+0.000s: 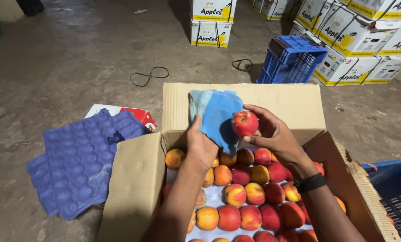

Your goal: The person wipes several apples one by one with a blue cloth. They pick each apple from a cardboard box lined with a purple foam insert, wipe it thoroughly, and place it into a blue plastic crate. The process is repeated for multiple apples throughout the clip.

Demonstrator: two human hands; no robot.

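Note:
My left hand point(201, 143) grips a folded blue cloth point(217, 115) held up over an open cardboard box point(135, 188). My right hand point(274, 134), with a black band on the wrist, holds a red apple point(244, 123) against the cloth's right edge. Below both hands the box is filled with rows of red and yellow apples point(249, 197) lying on a pale tray sheet. The box's far flap stands upright behind the cloth.
Purple moulded fruit trays point(81, 161) lie on the concrete floor to the left, over a red and white carton point(140, 114). A blue plastic crate point(292, 58) and stacked white fruit cartons point(361, 40) stand at the back; another blue crate point(395, 192) sits at the right. Black strap loops point(149, 75) lie on the floor.

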